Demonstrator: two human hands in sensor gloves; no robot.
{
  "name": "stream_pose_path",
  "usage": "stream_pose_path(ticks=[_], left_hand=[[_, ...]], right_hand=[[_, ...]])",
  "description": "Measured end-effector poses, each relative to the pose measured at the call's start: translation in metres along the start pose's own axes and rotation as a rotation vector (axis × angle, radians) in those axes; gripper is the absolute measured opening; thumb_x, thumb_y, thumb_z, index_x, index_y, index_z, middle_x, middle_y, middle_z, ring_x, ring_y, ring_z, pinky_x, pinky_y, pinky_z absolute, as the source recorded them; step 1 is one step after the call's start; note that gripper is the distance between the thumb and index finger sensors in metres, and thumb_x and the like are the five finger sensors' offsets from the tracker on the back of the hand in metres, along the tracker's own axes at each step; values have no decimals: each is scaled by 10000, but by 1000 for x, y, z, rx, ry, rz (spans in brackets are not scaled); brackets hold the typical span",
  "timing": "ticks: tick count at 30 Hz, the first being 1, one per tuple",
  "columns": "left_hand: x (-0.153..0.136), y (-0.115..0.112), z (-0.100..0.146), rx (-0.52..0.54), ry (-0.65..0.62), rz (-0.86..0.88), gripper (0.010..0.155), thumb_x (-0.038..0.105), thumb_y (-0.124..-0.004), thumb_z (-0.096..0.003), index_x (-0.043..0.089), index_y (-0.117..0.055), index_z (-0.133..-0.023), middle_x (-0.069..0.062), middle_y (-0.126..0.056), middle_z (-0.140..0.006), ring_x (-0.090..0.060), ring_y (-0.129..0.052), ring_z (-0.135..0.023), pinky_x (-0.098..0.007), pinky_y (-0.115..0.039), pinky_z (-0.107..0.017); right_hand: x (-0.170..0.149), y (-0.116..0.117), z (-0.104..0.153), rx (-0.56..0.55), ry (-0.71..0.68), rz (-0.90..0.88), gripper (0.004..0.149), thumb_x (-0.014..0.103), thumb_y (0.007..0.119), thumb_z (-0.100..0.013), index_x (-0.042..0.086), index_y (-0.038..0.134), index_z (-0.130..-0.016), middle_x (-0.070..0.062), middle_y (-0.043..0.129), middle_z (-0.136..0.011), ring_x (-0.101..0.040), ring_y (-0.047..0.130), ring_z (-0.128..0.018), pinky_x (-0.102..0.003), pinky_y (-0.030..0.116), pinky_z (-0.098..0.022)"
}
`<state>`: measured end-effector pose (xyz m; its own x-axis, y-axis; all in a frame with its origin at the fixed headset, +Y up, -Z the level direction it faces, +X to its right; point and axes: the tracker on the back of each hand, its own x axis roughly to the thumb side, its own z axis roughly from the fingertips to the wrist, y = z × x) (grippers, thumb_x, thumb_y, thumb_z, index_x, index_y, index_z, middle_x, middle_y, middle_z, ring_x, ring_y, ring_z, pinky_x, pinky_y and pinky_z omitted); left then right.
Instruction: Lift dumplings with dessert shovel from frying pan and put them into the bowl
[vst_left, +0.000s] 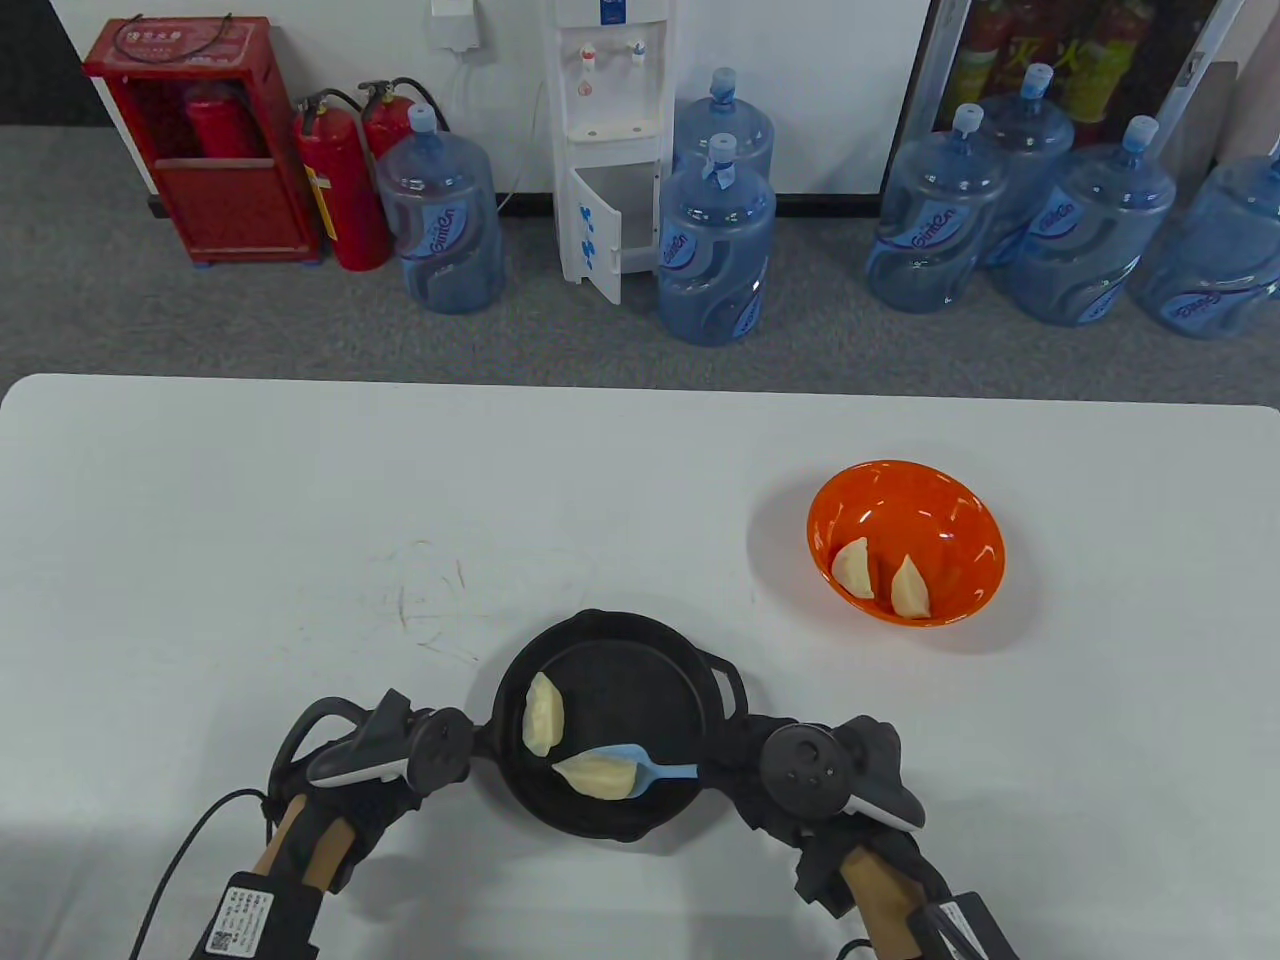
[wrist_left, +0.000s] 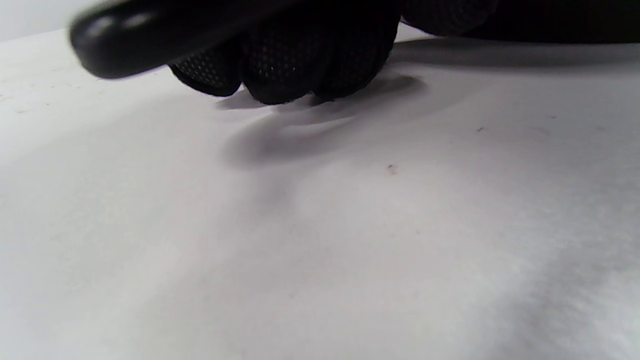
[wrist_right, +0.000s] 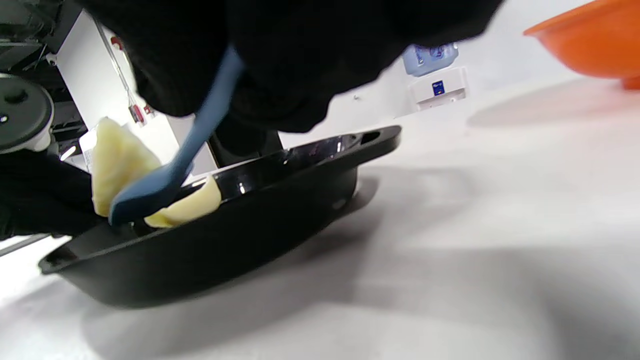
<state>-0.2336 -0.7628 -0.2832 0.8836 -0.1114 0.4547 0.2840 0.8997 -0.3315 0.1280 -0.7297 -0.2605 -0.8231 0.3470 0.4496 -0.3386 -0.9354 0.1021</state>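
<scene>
A black frying pan (vst_left: 655, 700) sits near the table's front edge with two dumplings in it. One dumpling (vst_left: 543, 713) lies at the pan's left side. The other dumpling (vst_left: 598, 775) rests on the blade of the blue dessert shovel (vst_left: 650, 768) at the pan's front. My right hand (vst_left: 745, 778) grips the shovel's handle (wrist_right: 210, 110) at the pan's right rim. My left hand (vst_left: 425, 775) is at the pan's left side, its fingers (wrist_left: 310, 70) curled round the black pan handle (wrist_left: 150, 35). An orange bowl (vst_left: 940, 500) to the far right holds two dumplings (vst_left: 853, 567).
The white table (vst_left: 300, 520) stretches left and back of the pan, with faint scribble marks (vst_left: 430, 610) on it. Past the far edge stand water jugs (vst_left: 715, 245), a dispenser and fire extinguishers on the floor. Cables trail from both wrists.
</scene>
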Motion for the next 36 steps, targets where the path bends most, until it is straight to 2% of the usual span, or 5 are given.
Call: stream_pose_path(ticks=[10, 22, 32, 36], left_hand=[[0, 0, 0, -2, 1, -2, 543, 478, -587, -592, 266, -570, -1092, 87, -825, -871, -131, -941, -687, -507, -753, -745], [-1, 0, 0, -3, 0, 2, 543, 478, -589, -592, 265, -572, -1091, 88, -828, -866, -131, -942, -684, -507, -754, -744], [-1, 0, -1, -2, -3, 8, 544, 480, -589, -592, 265, -571, -1092, 89, -827, -866, -130, -941, -684, -506, -751, -746], [-1, 0, -1, -2, -3, 11, 543, 479, -589, -592, 264, -573, -1090, 88, -827, -865, -131, -940, -683, -506, -752, -745]], right_hand=[[-16, -19, 5, -86, 76, -61, 388, 461, 774, -583, 284, 908, -901, -34, 978, -698, -95, 913, -247, -322, 818, -224], [-42, -50, 3, -120, 156, -64, 393, 457, 771, -586, 276, 906, -907, -40, 973, -706, -101, 913, -252, -327, 814, -231], [-81, -86, 1, -224, 329, -172, 396, 440, 770, -597, 254, 900, -922, -57, 960, -725, -117, 909, -266, -340, 805, -240], [-96, -100, 2, -256, 387, -153, 397, 437, 772, -598, 251, 898, -925, -59, 956, -731, -122, 909, -271, -344, 803, -245]])
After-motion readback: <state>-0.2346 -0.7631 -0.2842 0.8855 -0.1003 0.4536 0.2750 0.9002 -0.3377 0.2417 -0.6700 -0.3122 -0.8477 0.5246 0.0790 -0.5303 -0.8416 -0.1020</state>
